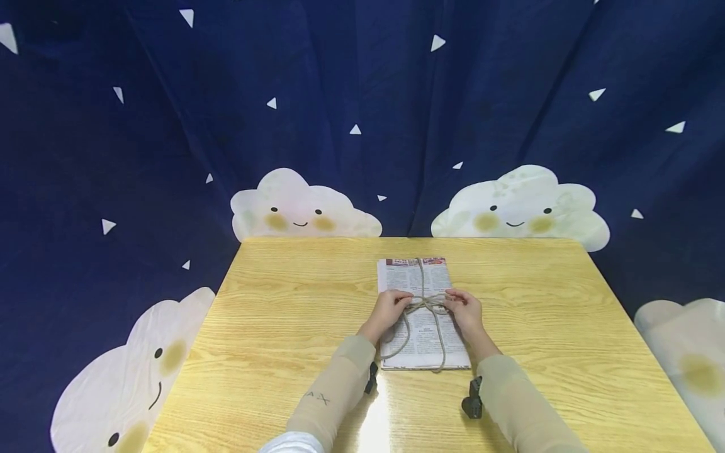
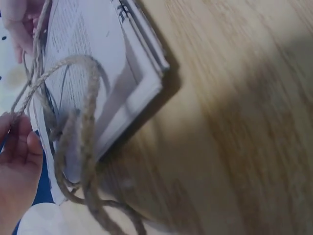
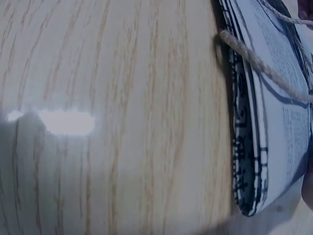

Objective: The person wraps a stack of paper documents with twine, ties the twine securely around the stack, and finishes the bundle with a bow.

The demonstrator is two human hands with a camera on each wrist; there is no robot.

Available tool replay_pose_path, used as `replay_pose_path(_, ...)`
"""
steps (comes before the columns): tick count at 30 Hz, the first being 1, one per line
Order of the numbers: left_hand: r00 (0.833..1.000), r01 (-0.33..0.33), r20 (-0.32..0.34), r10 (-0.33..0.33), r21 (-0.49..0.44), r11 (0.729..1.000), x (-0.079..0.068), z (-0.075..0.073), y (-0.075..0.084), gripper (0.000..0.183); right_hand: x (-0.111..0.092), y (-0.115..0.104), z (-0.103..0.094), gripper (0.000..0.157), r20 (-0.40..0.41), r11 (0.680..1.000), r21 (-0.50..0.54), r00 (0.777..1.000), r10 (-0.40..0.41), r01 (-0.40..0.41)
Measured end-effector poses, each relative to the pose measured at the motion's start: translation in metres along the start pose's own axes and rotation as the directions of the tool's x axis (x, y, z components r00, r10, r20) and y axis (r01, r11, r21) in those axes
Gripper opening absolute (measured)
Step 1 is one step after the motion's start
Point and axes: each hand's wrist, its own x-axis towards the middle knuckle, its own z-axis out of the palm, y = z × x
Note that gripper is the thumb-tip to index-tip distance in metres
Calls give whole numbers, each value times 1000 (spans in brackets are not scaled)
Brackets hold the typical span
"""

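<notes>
Newspaper bundle (image 1: 420, 345): flat, rectangular; left hand (image 1: 389, 309), right hand (image 1: 467, 312) pinching coarse, looped twine (image 1: 427, 304).

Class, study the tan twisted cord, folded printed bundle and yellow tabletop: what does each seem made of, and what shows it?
Tan twisted cord: probably matt natural fibre, perhaps jute; its strands look coarse.
Folded printed bundle: thin, dull paper, likely newsprint; text columns and layered edges show.
Yellow tabletop: glossy wood or printed laminate, cannot tell which; grain streaks and a bright reflection show.
</notes>
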Motion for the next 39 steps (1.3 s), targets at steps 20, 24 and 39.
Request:
replay_pose_path(20, 998, 64, 30, -62, -77, 995, -4, 4, -5, 16, 0, 7, 1, 15, -70, 991, -41, 989, -133, 131)
replay_pose_path(24, 999, 43, 25, -41, -69, 997, -4, 4, -5, 17, 1, 7, 1, 13, -62, 989, -68, 988, -138, 134)
replay_pose_path(39, 998, 37, -54, -39, -47, 998, -3, 8, -6, 14, -2, 1, -2, 26, 181, 983, -106, 975, -128, 149)
